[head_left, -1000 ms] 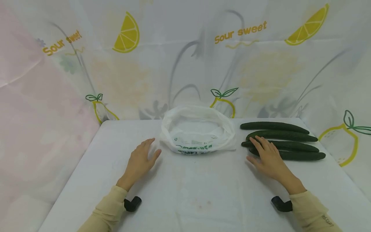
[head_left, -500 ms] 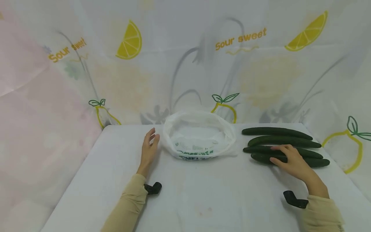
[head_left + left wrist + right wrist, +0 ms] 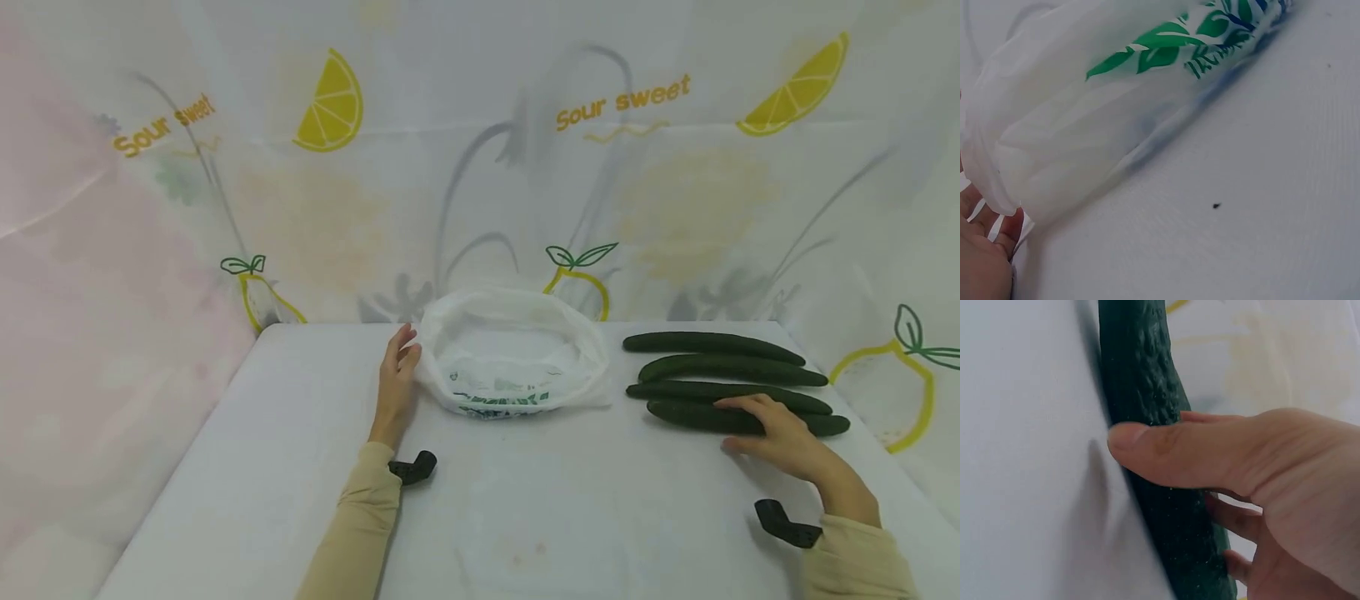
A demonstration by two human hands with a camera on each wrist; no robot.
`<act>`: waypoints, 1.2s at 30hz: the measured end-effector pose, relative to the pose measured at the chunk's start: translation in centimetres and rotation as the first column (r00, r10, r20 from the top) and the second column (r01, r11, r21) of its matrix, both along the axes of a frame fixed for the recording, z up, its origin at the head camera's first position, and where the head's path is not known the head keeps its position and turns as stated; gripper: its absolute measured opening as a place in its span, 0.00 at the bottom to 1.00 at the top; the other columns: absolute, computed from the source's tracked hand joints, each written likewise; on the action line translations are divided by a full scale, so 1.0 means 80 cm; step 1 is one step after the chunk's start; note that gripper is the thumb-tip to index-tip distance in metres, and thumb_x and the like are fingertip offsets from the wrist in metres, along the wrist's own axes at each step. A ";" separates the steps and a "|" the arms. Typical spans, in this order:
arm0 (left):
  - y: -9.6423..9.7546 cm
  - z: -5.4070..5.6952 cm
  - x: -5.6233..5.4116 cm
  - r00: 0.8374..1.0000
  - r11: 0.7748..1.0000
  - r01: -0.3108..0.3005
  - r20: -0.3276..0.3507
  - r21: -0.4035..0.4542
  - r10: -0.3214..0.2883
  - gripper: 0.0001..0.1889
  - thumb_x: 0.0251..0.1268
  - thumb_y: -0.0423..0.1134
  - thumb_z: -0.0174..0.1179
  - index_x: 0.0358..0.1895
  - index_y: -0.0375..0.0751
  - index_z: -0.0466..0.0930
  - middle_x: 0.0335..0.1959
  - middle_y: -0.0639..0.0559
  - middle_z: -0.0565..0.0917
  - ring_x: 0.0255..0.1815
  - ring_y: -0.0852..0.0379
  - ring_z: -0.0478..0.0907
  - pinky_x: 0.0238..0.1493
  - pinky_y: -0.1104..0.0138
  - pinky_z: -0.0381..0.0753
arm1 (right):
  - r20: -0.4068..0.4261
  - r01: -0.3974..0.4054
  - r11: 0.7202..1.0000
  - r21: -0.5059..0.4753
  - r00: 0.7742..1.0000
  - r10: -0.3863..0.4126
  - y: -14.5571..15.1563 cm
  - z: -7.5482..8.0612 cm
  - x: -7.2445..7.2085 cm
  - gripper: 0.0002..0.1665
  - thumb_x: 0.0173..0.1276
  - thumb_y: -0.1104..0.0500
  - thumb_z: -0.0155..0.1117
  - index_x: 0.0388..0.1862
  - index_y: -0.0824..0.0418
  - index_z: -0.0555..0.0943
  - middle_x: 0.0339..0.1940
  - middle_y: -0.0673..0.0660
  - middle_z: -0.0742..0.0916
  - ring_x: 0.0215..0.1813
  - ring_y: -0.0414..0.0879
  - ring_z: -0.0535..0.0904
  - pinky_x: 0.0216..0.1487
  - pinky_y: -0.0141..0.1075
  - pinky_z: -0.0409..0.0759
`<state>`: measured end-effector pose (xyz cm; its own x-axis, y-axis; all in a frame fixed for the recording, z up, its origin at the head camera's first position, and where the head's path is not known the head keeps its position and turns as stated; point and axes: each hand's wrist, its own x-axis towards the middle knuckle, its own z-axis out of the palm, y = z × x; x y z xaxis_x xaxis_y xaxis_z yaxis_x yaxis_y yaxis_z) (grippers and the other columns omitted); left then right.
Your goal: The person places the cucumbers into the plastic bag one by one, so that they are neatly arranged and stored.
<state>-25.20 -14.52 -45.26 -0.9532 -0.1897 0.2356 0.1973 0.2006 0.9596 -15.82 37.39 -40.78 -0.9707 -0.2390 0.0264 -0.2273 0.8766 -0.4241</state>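
A white plastic bag [image 3: 517,392] with green leaf print stands with its mouth spread at mid-table. My left hand [image 3: 395,387] is at its left side; in the left wrist view the thumb and fingers pinch the bag's rim [image 3: 988,181]. Several dark green cucumbers lie in a row at the right. Over the nearest cucumber [image 3: 682,414], my right hand [image 3: 787,446] has its thumb on the near side and its fingers across the top and far side. In the right wrist view, the thumb [image 3: 1179,453] stretches straight across that cucumber.
The other cucumbers [image 3: 720,367] lie just behind the nearest one. A white cloth covers the table [image 3: 525,500]. A patterned curtain [image 3: 465,167] hangs close behind its back edge. Black wrist mounts [image 3: 783,525] stick out from both sleeves.
My left hand has moved forward and right to the bag's edge. My right hand has shifted right and nearer, onto the front cucumber. The cucumbers and bag look unmoved.
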 end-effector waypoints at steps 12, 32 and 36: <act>0.005 0.026 0.012 0.999 0.999 0.039 -0.003 -0.021 -0.039 0.24 0.73 0.44 0.48 0.69 0.40 0.63 0.67 0.44 0.69 0.65 0.47 0.67 0.66 0.53 0.65 | -0.122 0.000 1.000 0.008 0.993 0.001 0.011 -0.010 -0.001 0.27 0.52 0.61 0.72 0.52 0.61 0.74 0.54 0.71 0.76 0.54 0.71 0.67 0.45 0.67 0.59; -0.003 0.017 0.007 0.994 0.994 0.106 -0.019 0.014 -0.105 0.26 0.69 0.40 0.54 0.68 0.41 0.64 0.65 0.40 0.70 0.67 0.45 0.65 0.66 0.53 0.65 | -0.261 -0.009 1.000 0.022 0.965 0.014 0.016 -0.020 -0.006 0.23 0.53 0.59 0.73 0.49 0.57 0.79 0.50 0.64 0.81 0.51 0.66 0.72 0.45 0.60 0.66; 0.000 0.031 0.021 0.992 0.992 0.127 -0.016 -0.002 -0.127 0.25 0.69 0.37 0.53 0.68 0.36 0.63 0.65 0.38 0.70 0.66 0.44 0.65 0.65 0.53 0.66 | -0.252 -0.003 1.000 0.023 0.968 0.009 0.015 -0.021 -0.002 0.23 0.53 0.59 0.73 0.50 0.57 0.79 0.50 0.64 0.81 0.51 0.66 0.72 0.46 0.60 0.67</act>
<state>-23.52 -14.51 -42.75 -0.9655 -0.0670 0.2515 0.2369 0.1740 0.9558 -15.98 38.61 -42.43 -0.9318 -0.2484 0.2645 -0.3299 0.8835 -0.3324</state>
